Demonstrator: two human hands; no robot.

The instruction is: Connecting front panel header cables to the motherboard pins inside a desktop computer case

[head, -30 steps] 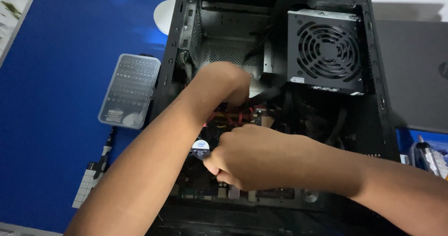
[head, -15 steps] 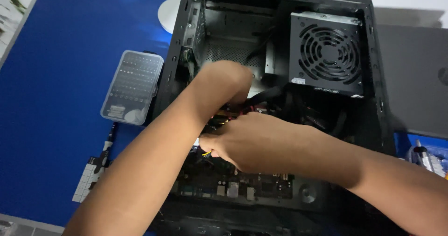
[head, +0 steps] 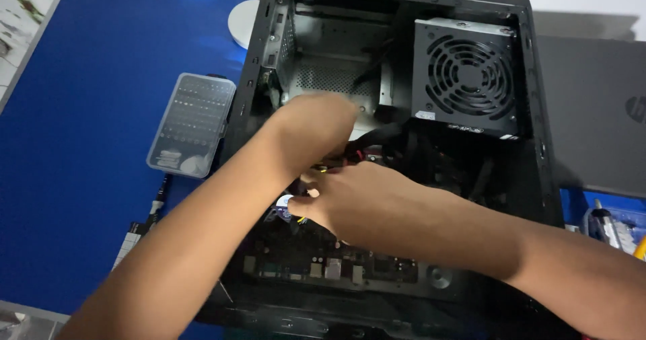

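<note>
An open black computer case (head: 538, 145) lies on its side on a blue mat. Both my hands reach into its middle. My left hand (head: 316, 128) is curled over a bundle of black, red and yellow cables (head: 377, 148). My right hand (head: 350, 202) is closed just below it, fingertips pinched near the cables above a small round fan (head: 284, 209) on the motherboard (head: 323, 259). What the fingers grip is hidden by the hands. A black power supply with a round fan grille (head: 468, 78) sits at the case's upper right.
A clear plastic bit box (head: 192, 125) lies on the blue mat (head: 101, 111) left of the case. A white round object (head: 242, 22) sits behind it. A dark grey panel (head: 595, 125) lies to the right, with a blue tray of tools (head: 609, 222) below it.
My right hand has moved up and left toward my left hand and the cables. The view has shifted slightly, with the case sitting a little lower in the frame.
</note>
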